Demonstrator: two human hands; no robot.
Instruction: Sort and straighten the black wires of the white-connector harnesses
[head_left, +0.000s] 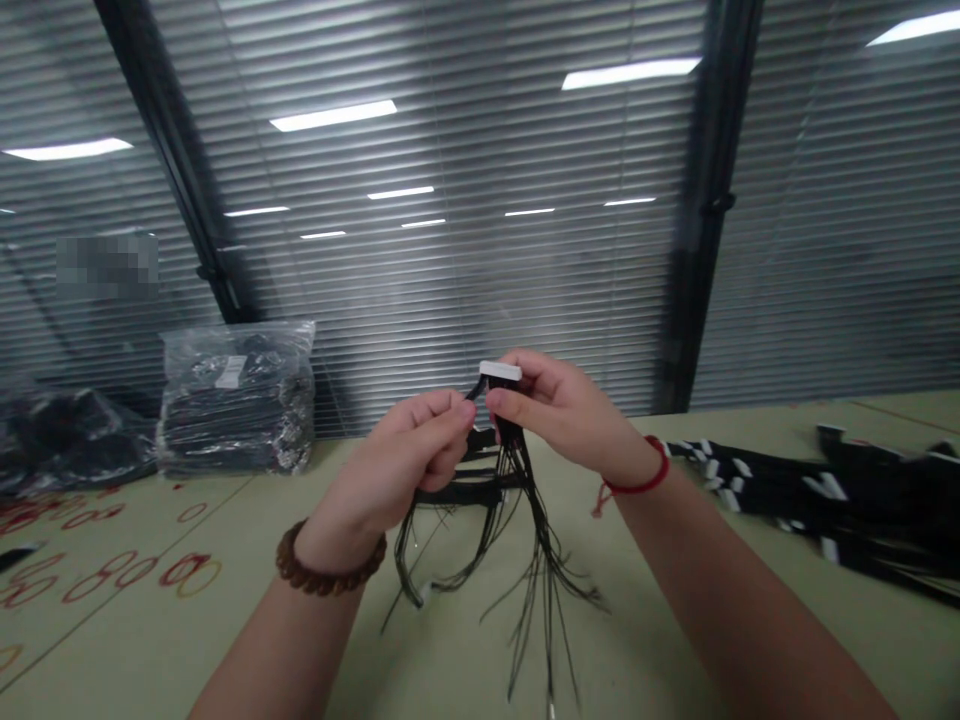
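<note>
Right hand (562, 410): thumb and forefinger closed in a firm pinch on a white plastic connector (500, 371), which sits at the top of a wire harness (517, 510). Left hand (397, 460): fingers curled, thumb over them, closed on a black wire (474, 390) just beside the connector. The hands nearly touch. Harness hangs from the pinch, thin black wires fanning down toward the counter (465, 640), flat black strips across them.

Wrists: wooden bead bracelet (326, 565) on left, red cord bracelet (637, 485) on right.

Counter, right: heap of black harnesses (817, 500) with white tips. Counter, left: clear plastic bag (236, 400) packed with black bundles, dark bag (67, 440) just beside it, red ring marks (135, 570) on the surface.
</note>
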